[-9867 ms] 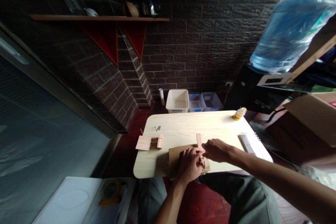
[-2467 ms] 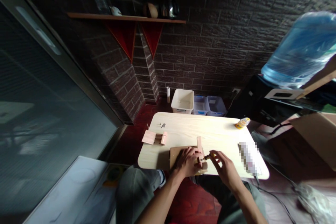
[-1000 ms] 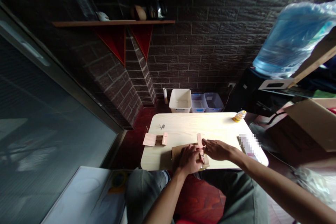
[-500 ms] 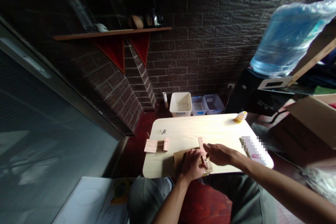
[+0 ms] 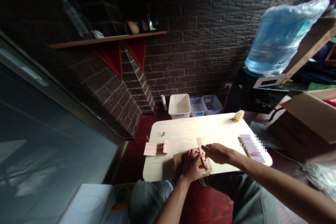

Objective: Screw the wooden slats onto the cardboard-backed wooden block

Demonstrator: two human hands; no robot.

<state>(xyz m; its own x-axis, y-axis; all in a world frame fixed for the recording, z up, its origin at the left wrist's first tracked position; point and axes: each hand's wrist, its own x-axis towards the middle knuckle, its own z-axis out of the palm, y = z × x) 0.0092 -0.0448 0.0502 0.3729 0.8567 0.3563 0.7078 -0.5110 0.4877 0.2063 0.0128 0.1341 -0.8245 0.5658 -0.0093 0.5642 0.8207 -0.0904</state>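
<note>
A light wooden strip (image 5: 200, 143) stands out from a small wooden assembly (image 5: 208, 165) near the front edge of the table (image 5: 181, 129). Under it lies a flat brown board or box (image 5: 178, 161), partly covered by my left hand. My left hand (image 5: 193, 165) rests over the board, its curled fingers gripping the wooden assembly. From the right, my right hand (image 5: 217, 153) reaches the strip with its fingers pressed together. Whatever lies under its fingers is hidden. Farther left sits another wooden assembly (image 5: 156, 148), touched by neither hand.
Small dark metal pieces, apparently screws (image 5: 162, 134), lie at the table's back left. A yellow-capped bottle (image 5: 238, 116) stands at the back right, and a blurred-out flat item (image 5: 252, 148) lies at the right edge. Plastic bins (image 5: 179, 105) stand behind the table.
My right hand has shifted slightly left, closer over the wooden strip, and its fingers look more bent. My left hand keeps its hold. The whole view has moved a little.
</note>
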